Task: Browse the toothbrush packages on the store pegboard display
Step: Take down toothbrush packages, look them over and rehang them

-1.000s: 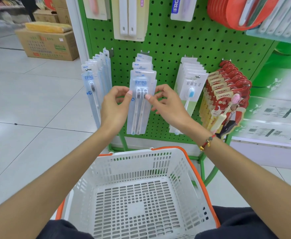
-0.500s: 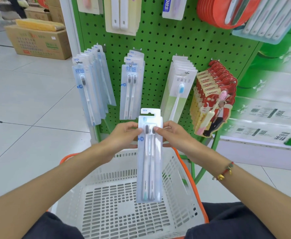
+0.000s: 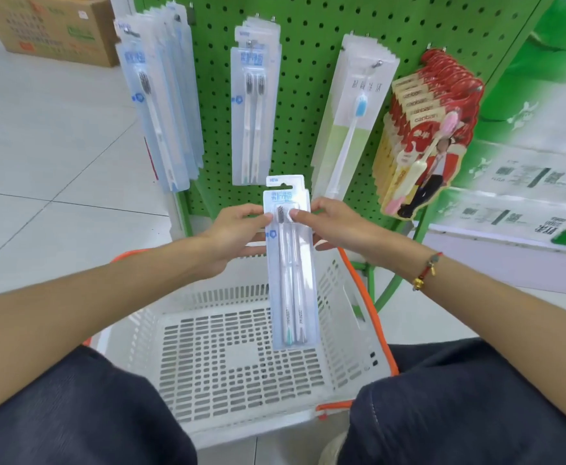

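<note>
Both hands pinch a 2-brush toothbrush package point(image 3: 290, 263) upright above the white basket point(image 3: 241, 364): left hand point(image 3: 238, 233) at 9 o'clock, right hand point(image 3: 332, 226) at 3 o'clock, fingers curled on its edges, below the green pegboard point(image 3: 308, 78).

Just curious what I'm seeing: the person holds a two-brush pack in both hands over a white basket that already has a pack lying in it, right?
Not quite. The head view shows the basket holds nothing; both hands do hold the two-brush pack above it.

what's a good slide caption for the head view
Both hands, left hand and right hand, pinch a two-toothbrush package upright above a white shopping basket, before the green pegboard.
</note>
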A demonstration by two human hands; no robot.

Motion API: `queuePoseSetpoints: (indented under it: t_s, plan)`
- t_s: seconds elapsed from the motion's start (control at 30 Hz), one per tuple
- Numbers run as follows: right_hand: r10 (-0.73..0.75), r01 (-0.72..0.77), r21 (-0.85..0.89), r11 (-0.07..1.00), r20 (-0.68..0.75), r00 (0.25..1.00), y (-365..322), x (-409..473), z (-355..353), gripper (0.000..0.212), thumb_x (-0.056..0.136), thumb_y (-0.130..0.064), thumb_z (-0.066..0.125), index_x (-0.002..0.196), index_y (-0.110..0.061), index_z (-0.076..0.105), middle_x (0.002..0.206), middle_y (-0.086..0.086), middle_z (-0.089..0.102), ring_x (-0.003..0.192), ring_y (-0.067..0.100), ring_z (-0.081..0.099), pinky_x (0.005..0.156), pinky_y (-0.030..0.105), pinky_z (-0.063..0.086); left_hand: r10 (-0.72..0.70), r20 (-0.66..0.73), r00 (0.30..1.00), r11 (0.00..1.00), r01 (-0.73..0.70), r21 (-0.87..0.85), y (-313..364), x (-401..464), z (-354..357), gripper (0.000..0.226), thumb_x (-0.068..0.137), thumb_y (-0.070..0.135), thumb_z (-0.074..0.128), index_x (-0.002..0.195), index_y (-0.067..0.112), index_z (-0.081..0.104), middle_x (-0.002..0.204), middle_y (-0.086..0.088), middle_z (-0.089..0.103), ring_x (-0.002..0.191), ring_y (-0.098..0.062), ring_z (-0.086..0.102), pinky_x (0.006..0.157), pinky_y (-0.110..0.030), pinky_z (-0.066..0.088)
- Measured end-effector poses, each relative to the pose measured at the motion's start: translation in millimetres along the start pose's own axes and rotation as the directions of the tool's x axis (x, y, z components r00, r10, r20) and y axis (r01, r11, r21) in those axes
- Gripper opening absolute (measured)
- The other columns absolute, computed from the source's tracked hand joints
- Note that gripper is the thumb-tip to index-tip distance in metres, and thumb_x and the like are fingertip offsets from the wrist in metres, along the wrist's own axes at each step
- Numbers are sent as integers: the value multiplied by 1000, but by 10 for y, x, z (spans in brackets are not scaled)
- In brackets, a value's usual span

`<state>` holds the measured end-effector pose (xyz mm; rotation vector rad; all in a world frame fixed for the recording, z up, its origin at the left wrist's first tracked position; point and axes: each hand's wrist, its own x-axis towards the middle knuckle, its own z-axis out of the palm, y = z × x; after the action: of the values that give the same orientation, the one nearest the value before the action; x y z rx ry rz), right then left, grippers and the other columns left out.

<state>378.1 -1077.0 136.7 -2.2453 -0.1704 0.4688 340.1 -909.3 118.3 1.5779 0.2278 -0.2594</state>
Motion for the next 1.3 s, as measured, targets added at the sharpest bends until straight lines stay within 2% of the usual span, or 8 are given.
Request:
queuePoseSetpoints:
  t_s: [0.2,0.3,0.5,0.63,0.73,0.9,1.1,1.3]
  plan:
    - [49,-51,73,996,21,999,-23,75,21,35,97,-47,51,108,-14,50,116,5,64,102,19,65,89,37,56,-44,68,997,995,38,87,-17,47,-37,25,98,14,53,120,10,62,115,-2,70,104,-12,67,79,-23,56]
    - [88,-91,126,988,31,996,-77,66,28,30,100,-42,47,109,-14,47,108,1,60,98,18,64,85,32,56,-83,76,994,975,65,212,-29,23,-41,27,98,13,52,124,11,58,118,-4,67,108,-15,65,71,-20,54]
    - [73,-74,143,987,16,997,-187,62,20,59,95,-50,51,131,-3,49,130,20,58,109,28,63,100,44,49,-72,63,995,991,64,119,5,24,-76,26,98,15,54,123,15,60,114,0,70,99,-10,67,69,-20,56]
    - [-2,8,123,992,-49,999,-161,94,-28,41,90,-53,58,92,-13,55,109,8,66,91,17,64,90,35,54,-43,80,996,996,37,80,34,13,-82,25,97,17,56,121,20,61,109,3,72,98,-9,69,78,-24,56]
    - [-35,49,153,987,-92,995,-146,97,-106,46,91,-52,58,102,-8,63,93,-3,67,83,13,64,81,25,53,-26,107,994,999,20,50,38,20,-88,26,97,17,57,122,20,60,107,4,73,98,-9,69,84,-29,56]
    - [-28,23,166,986,25,999,-92,40,-194,21,96,-42,55,102,-25,65,91,-7,69,81,10,66,90,29,54,-13,88,996,1000,13,-1,16,38,-72,26,96,15,57,121,18,60,106,3,73,97,-10,70,82,-29,57]
    - [-27,33,-27,999,218,976,32,12,-226,43,87,-19,72,126,-20,55,99,2,69,95,16,66,87,29,55,3,-7,1000,983,-4,-183,25,108,-92,23,96,11,56,118,13,60,106,-1,74,95,-13,71,78,-29,59]
    - [28,22,-146,989,329,944,135,-70,-335,37,85,-12,74,115,-25,58,100,1,64,78,4,61,63,9,47,1,-62,998,968,-17,-251,59,97,-127,18,96,10,56,113,13,62,106,-1,73,91,-12,72,72,-27,60]
